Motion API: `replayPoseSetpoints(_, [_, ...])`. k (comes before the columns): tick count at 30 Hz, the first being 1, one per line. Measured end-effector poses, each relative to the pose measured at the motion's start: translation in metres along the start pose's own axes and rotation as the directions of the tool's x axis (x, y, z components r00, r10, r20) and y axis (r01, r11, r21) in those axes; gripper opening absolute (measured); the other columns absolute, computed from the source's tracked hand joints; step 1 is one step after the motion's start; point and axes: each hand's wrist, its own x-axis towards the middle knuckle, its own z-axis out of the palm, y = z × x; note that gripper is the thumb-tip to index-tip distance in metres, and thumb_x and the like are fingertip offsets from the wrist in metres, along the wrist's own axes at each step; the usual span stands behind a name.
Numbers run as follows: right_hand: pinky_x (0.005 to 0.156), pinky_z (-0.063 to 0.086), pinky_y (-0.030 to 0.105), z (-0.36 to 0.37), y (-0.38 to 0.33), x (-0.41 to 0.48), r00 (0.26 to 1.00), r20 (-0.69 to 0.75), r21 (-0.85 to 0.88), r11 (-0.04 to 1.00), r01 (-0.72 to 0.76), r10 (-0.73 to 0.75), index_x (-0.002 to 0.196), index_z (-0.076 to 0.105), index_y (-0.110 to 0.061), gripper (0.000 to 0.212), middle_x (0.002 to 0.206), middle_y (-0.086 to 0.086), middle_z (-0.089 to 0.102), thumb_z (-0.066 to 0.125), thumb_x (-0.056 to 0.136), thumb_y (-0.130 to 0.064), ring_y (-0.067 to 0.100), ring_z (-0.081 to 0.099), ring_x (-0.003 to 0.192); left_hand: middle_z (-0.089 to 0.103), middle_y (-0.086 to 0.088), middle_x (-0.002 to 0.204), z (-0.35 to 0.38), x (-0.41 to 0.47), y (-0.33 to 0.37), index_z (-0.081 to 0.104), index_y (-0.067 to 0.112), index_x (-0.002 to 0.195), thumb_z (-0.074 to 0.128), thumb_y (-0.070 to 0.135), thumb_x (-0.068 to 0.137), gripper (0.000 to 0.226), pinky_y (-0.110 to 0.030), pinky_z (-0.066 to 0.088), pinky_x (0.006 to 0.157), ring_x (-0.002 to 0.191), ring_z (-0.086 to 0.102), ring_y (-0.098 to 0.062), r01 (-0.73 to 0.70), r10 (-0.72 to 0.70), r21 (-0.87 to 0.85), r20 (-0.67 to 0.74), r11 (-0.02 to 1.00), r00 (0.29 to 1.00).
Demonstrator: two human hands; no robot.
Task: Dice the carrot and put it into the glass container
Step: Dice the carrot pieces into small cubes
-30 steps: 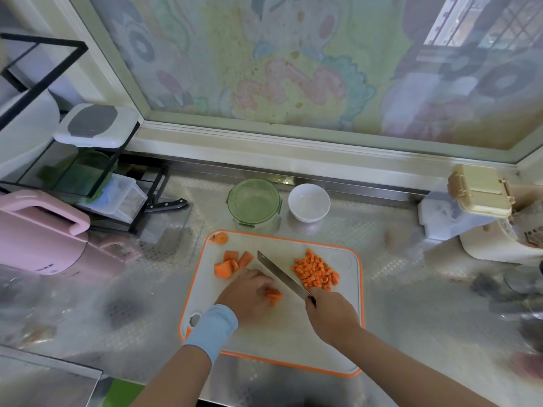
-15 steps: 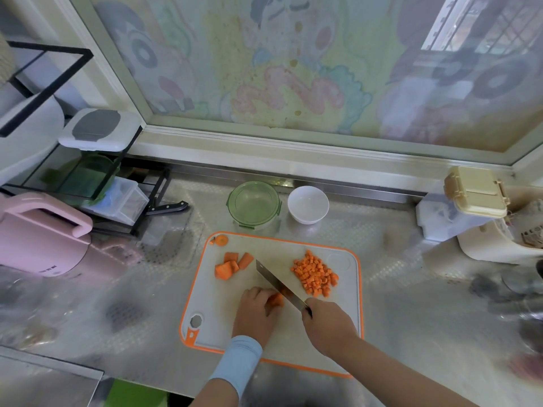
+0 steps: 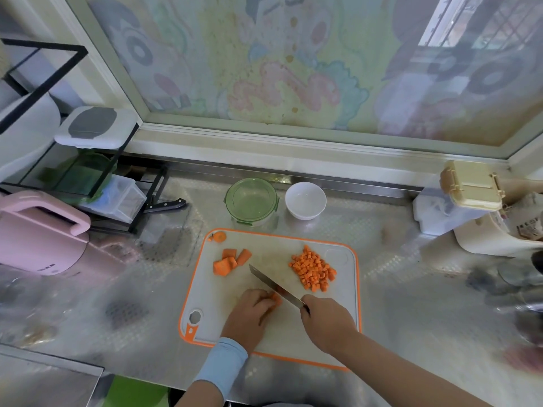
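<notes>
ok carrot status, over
Left hand pins carrot piece on cutting board; right hand grips knife, blade at it. Diced pile and uncut chunks on board. Glass container looks lidded.

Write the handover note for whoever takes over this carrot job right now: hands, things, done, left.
Left hand: holds a carrot piece down on the cutting board, fingers curled on it.
Right hand: grips the knife, blade at that piece.
Done: a pile of dice on the board's right side.
Left: dice the held piece and the uncut chunks at upper left. The glass container stands behind the board, green lid apparently on, no carrot seen inside; open it and load the dice.
</notes>
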Motion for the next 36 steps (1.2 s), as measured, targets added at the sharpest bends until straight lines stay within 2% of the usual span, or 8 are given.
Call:
replayPoseSetpoints(8, [0.066, 0.050, 0.036, 0.003, -0.005, 0.001, 0.999, -0.005, -0.030, 0.999, 0.039, -0.039, 0.092, 0.054, -0.021, 0.024, 0.074, -0.002, 0.057, 0.034, 0.103, -0.029, 0.021, 0.059, 0.072, 0.068, -0.003, 0.094, 0.005, 0.009, -0.010, 0.076, 0.010, 0.091, 0.077, -0.001, 0.070, 0.024, -0.026, 0.049, 0.076, 0.093, 0.054, -0.017, -0.182, 0.179, 0.078, 0.041, 0.980, 0.983])
replayPoseSetpoints(12, [0.063, 0.045, 0.034, 0.006, -0.005, 0.000, 0.998, 0.004, -0.046, 0.997, 0.058, -0.058, 0.099, 0.050, -0.021, 0.020, 0.075, -0.001, 0.053, 0.032, 0.105, -0.028, 0.022, 0.056, 0.071, 0.066, -0.003, 0.096, 0.006, 0.007, -0.010, 0.074, 0.008, 0.093, 0.059, 0.004, 0.082, 0.019, -0.030, 0.052, 0.073, 0.090, 0.055, -0.020, -0.236, 0.230, 0.120, 0.061, 0.964, 0.971])
replayPoseSetpoints(18, [0.064, 0.043, 0.034, 0.014, -0.009, -0.005, 0.998, -0.007, -0.082, 0.994, 0.068, -0.069, 0.110, 0.049, -0.020, 0.018, 0.078, -0.001, 0.051, 0.031, 0.106, -0.024, 0.022, 0.051, 0.070, 0.067, -0.004, 0.090, 0.007, 0.007, -0.010, 0.074, 0.007, 0.084, 0.054, 0.009, 0.080, 0.020, -0.030, 0.055, 0.068, 0.090, 0.058, -0.020, -0.177, 0.165, 0.122, 0.104, 0.977, 0.981])
replayPoseSetpoints(23, [0.064, 0.052, 0.036, 0.017, -0.013, -0.013, 0.999, -0.030, -0.137, 0.990, 0.036, -0.041, 0.109, 0.050, -0.022, 0.014, 0.075, -0.005, 0.053, 0.040, 0.101, -0.017, 0.020, 0.059, 0.067, 0.070, -0.006, 0.086, 0.006, 0.008, -0.005, 0.075, 0.005, 0.078, 0.070, 0.001, 0.068, 0.012, -0.031, 0.057, 0.064, 0.088, 0.061, -0.022, -0.122, 0.115, 0.122, 0.065, 0.985, 0.991])
replayPoseSetpoints(28, [0.047, 0.027, 0.029, 0.016, -0.014, -0.026, 0.997, -0.037, -0.170, 0.983, 0.067, -0.075, 0.100, 0.044, -0.023, 0.010, 0.065, -0.008, 0.037, 0.040, 0.101, -0.014, 0.016, 0.041, 0.053, 0.072, -0.004, 0.083, 0.006, 0.008, 0.000, 0.077, 0.009, 0.075, 0.049, 0.011, 0.075, 0.027, -0.030, 0.057, 0.065, 0.087, 0.060, -0.021, -0.107, 0.105, 0.166, 0.022, 0.980, 0.994])
replayPoseSetpoints(30, [0.047, 0.023, 0.027, 0.014, -0.013, -0.029, 0.997, -0.035, -0.184, 0.981, 0.061, -0.068, 0.104, 0.046, -0.022, 0.011, 0.065, -0.008, 0.036, 0.040, 0.101, -0.013, 0.013, 0.036, 0.052, 0.071, -0.005, 0.082, 0.005, 0.009, 0.003, 0.076, 0.008, 0.074, 0.064, 0.004, 0.070, 0.014, -0.029, 0.056, 0.067, 0.087, 0.058, -0.021, -0.114, 0.115, 0.170, 0.004, 0.979, 0.993])
replayPoseSetpoints(32, [0.049, 0.029, 0.028, 0.013, -0.012, -0.030, 0.998, -0.018, -0.187, 0.981, 0.049, -0.053, 0.104, 0.046, -0.021, 0.013, 0.066, -0.007, 0.037, 0.041, 0.099, -0.010, 0.014, 0.038, 0.053, 0.071, -0.004, 0.081, 0.004, 0.009, 0.005, 0.076, 0.008, 0.073, 0.082, -0.005, 0.053, 0.025, -0.028, 0.054, 0.071, 0.082, 0.062, -0.022, -0.113, 0.117, 0.160, -0.014, 0.981, 0.993])
replayPoseSetpoints(36, [0.059, 0.041, 0.034, 0.007, -0.014, -0.033, 0.999, 0.036, -0.167, 0.985, 0.032, -0.026, 0.104, 0.045, -0.018, 0.019, 0.067, -0.005, 0.038, 0.042, 0.093, -0.003, 0.018, 0.042, 0.058, 0.071, -0.004, 0.080, 0.003, 0.011, 0.005, 0.076, 0.008, 0.073, 0.087, -0.008, 0.044, 0.035, -0.024, 0.049, 0.075, 0.085, 0.057, -0.020, -0.112, 0.116, 0.155, -0.021, 0.982, 0.993])
